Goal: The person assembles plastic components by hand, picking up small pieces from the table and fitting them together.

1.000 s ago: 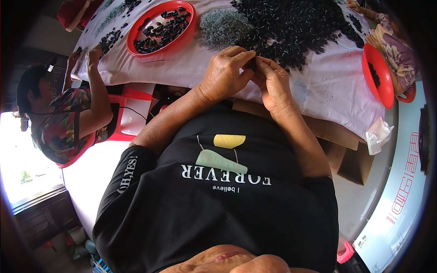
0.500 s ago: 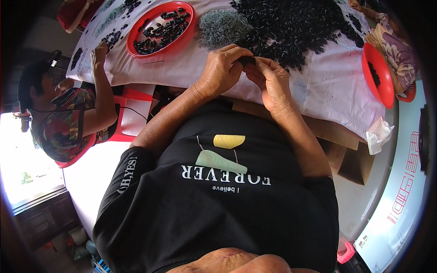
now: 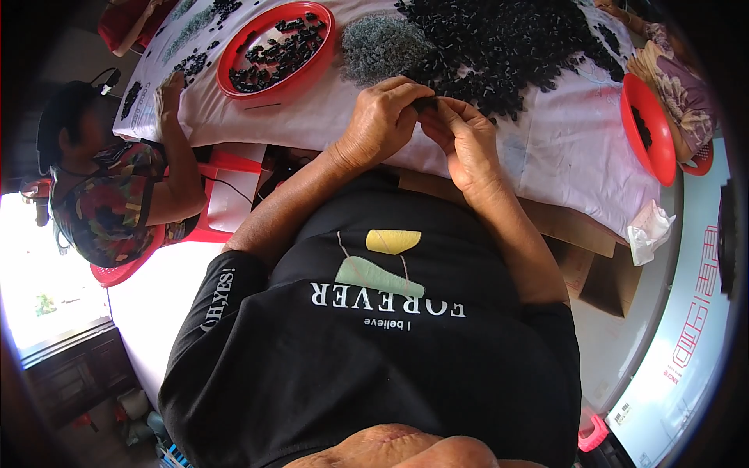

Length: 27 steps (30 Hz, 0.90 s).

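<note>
Over the near edge of the cloth-covered table, my left hand [image 3: 380, 117] and my right hand [image 3: 473, 147] meet fingertip to fingertip. Between them is a small black piece [image 3: 425, 104], pinched from both sides and mostly covered by my fingers. Just beyond lies a wide heap of small black pieces [image 3: 499, 47] that look like plastic parts. To its left, touching it, is a mound of small grey-green springs or clips [image 3: 382, 48], too fine to make out singly. A red round tray [image 3: 331, 47] farther left holds scattered black pieces.
A person [image 3: 101, 195] in a patterned shirt sits at the left, one hand [image 3: 170, 90] on the table. Another person's arm [image 3: 663, 78] is at the right, by a red basin [image 3: 663, 148]. A white plastic bag [image 3: 650, 232] hangs at the table corner; cardboard boxes [image 3: 577, 230] stand underneath.
My hands stay almost in place, fingers shifting only slightly around the black piece. The person at the left has moved the head and upper body a little.
</note>
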Motion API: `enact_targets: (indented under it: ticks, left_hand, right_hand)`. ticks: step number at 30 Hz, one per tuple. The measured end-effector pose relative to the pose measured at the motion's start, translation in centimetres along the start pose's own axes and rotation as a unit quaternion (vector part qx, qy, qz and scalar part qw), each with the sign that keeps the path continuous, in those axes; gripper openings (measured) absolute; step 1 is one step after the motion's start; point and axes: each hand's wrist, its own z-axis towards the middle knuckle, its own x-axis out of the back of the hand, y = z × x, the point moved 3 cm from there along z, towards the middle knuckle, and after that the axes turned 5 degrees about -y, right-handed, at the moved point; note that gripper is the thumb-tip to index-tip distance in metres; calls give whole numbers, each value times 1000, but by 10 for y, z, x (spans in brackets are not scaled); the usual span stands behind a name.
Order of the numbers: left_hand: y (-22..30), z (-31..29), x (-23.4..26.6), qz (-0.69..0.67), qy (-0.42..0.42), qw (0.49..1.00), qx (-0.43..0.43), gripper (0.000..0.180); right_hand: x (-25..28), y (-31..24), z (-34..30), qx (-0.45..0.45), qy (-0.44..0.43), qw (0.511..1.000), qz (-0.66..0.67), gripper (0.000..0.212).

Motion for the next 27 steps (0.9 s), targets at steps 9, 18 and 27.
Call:
enact_targets:
  ticks: [9,18,27]
  left_hand:
    - [11,-6,-4,15,26,999,-40,36]
    - [12,-5,-5,30,26,999,0,36]
    - [11,-4,-3,29,12,999,-28,41]
  right_hand:
    - [3,5,-2,-22,4,997,74,12]
    - [0,2,-2,-13,-1,997,77,12]
    - [8,4,6,-29,-25,998,44,5]
